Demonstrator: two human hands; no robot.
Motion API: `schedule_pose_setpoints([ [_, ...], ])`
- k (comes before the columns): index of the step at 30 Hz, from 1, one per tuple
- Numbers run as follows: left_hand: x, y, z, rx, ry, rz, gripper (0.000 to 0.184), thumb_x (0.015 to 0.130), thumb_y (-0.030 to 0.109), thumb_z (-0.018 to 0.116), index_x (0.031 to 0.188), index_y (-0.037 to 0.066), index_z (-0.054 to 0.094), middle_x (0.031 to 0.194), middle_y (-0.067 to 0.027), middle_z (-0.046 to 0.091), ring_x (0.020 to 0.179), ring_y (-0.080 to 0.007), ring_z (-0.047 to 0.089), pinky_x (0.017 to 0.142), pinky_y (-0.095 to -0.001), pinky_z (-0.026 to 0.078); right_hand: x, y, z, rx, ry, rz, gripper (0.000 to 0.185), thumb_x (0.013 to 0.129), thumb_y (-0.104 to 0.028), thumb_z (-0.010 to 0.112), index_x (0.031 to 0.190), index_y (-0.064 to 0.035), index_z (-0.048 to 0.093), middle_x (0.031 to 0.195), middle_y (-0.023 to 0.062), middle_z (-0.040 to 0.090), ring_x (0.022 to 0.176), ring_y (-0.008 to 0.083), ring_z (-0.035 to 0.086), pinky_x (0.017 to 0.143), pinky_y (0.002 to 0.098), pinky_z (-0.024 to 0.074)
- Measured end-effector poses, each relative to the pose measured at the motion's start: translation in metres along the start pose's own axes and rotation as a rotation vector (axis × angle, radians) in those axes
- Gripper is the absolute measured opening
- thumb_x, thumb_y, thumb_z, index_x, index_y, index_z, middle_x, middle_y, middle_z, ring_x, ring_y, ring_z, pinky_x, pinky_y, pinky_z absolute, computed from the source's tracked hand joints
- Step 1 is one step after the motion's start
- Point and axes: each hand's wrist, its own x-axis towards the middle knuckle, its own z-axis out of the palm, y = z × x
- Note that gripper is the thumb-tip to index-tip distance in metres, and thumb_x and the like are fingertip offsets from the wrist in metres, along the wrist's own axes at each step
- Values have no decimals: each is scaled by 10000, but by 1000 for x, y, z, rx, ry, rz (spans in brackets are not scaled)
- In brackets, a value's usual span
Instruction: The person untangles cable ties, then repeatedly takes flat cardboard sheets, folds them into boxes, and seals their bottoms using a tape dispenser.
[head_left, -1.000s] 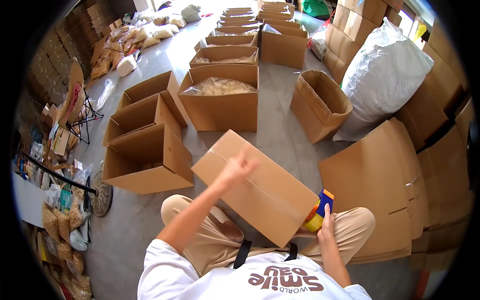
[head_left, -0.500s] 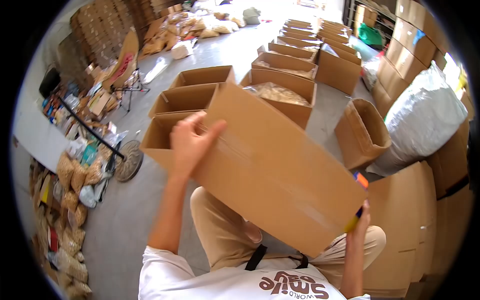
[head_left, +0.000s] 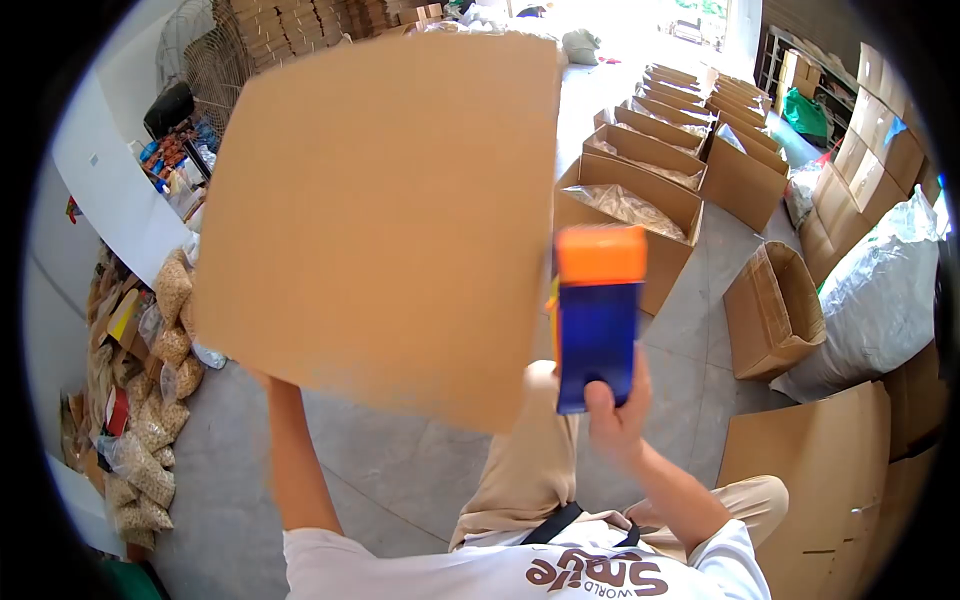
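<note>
A large cardboard box (head_left: 385,220) is raised in front of me at the left, one broad side facing me, its lower edge blurred. My left hand (head_left: 262,378) is at the box's lower left, mostly hidden behind it; only part shows, and its fingers cannot be seen. To the right of the box, my right hand (head_left: 620,410) is closed round a blue and orange tape dispenser (head_left: 600,325), the thumb on its lower end. A bit of yellow shows at the dispenser's left edge, beside the box.
Rows of open boxes (head_left: 745,180) holding plastic bags stretch away at the right. Nearer are an open box (head_left: 770,315), a white sack (head_left: 870,300) and flat cardboard sheets (head_left: 810,470). Filled clear bags (head_left: 150,455) lie along the left wall.
The box has been lifted and swung up to the left, its broad side now facing me. My right hand has risen with the tape dispenser. The view has turned to the left.
</note>
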Motion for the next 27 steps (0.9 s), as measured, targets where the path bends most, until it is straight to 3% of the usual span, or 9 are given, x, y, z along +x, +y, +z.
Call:
schedule_pose_setpoints([
  [3,-65,-20,-91,-88,101,-409,682,882,566,366,1380,106,294,1399,-87,331,1267,-288,326,1001,-483,303,-7,2,4,22,27,154,354,871,-268,572,1083,4,490,886,38,567,767,103,507,685,236,436],
  [5,-111,-18,-123,-171,743,-613,941,771,744,356,1424,95,165,1461,-129,196,1326,-345,204,1028,-583,186,-15,6,-4,67,103,274,334,875,-273,568,1049,2,494,871,28,550,763,77,493,677,210,424],
  [9,-138,-40,-100,311,546,-836,1273,575,893,391,1421,81,-104,1489,-158,-94,1361,-393,-31,1016,-643,12,-5,-1,-32,-31,179,256,339,890,-290,553,1049,2,486,857,21,533,755,62,481,653,197,419],
  [10,-139,-54,-98,423,367,-888,1194,588,849,473,1416,53,147,1428,-192,234,1291,-373,269,990,-633,199,-2,-1,-37,-39,176,257,339,890,-290,553,1049,2,486,857,21,533,755,62,481,653,197,419],
  [12,-141,-78,-77,613,492,-874,1007,579,784,576,1252,48,434,1125,-137,543,979,-272,546,839,-574,405,4,-1,-43,-76,197,179,351,896,-301,542,1062,2,480,868,29,546,735,71,517,640,207,443],
  [13,-137,-78,-59,530,581,-854,645,646,582,660,1018,65,553,862,-54,589,695,-181,554,647,-470,485,6,-9,-39,-3,234,226,370,895,-313,543,1074,4,474,881,51,569,707,91,563,629,230,475],
  [17,-126,-81,-114,758,499,-1151,297,659,127,520,926,-1,534,869,-139,600,775,-285,615,708,-512,527,4,-14,-49,-104,306,206,394,886,-335,559,1074,1,476,876,73,589,684,110,594,619,244,495],
  [22,-140,-70,-68,546,488,-1297,315,637,14,491,938,-76,510,924,-221,601,837,-384,614,764,-551,532,-21,-19,-98,-124,388,353,421,888,-313,562,1143,11,477,975,48,569,837,93,547,746,231,447],
  [27,-85,-153,-70,431,436,-1212,71,649,46,500,589,55,464,791,-187,601,787,-359,617,716,-548,547,-59,-41,-172,-329,654,485,399,908,-305,534,1156,5,490,1030,45,557,899,93,529,810,233,423],
])
